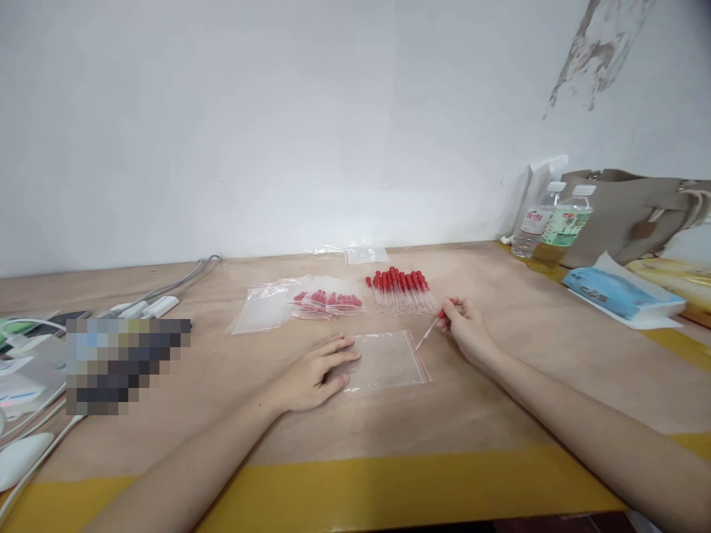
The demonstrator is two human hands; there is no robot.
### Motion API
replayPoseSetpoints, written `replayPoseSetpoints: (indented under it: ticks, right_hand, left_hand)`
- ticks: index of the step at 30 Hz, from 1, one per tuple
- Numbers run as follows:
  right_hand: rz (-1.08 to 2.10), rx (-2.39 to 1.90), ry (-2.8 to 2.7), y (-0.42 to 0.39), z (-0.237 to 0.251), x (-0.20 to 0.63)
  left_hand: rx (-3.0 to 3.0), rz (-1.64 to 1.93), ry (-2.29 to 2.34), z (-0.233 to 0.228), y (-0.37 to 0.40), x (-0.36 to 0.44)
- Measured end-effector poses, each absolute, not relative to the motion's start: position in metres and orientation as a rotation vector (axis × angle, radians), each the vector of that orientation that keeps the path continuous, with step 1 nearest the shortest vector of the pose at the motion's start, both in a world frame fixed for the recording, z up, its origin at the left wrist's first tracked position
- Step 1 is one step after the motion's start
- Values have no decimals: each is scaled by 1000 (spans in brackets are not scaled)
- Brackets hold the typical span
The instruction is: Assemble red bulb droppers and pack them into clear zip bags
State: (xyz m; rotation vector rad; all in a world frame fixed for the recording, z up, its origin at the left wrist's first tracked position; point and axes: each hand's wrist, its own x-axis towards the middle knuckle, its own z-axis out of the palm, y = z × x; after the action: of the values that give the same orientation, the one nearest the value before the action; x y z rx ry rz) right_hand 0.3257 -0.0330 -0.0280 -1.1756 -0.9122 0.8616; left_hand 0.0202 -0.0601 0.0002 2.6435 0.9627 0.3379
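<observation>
A clear zip bag (pixel 384 363) with a red-striped edge lies flat on the brown paper. My left hand (pixel 315 376) rests over its left side, fingers spread and stretched out. Between the thumb and fingers of my right hand (pixel 467 330) is a dropper (pixel 429 332), pinched at its red bulb. The thin clear tube slants down to the left, its tip by the red-striped edge of the bag; whether it touches is hard to tell. Behind, several more red-bulbed droppers (pixel 402 290) lie side by side. Filled zip bags (pixel 327 303) and a stack of flat bags (pixel 261 307) lie left of them.
One more clear bag (pixel 367 255) lies near the wall. On the right stand two bottles (pixel 565 226), a grey handbag (pixel 627 215) and a blue tissue pack (pixel 616 292). Cables (pixel 183 279), white chargers (pixel 25 385) and a blurred-out object (pixel 122 363) occupy the left.
</observation>
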Motion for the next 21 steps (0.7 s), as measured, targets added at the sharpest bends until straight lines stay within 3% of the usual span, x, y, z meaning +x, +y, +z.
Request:
replayPoseSetpoints:
  ticks: [21]
  right_hand:
    - [988, -1133, -906, -38, -28, 321]
  left_hand:
    - [2653, 351, 968, -1, -61, 21]
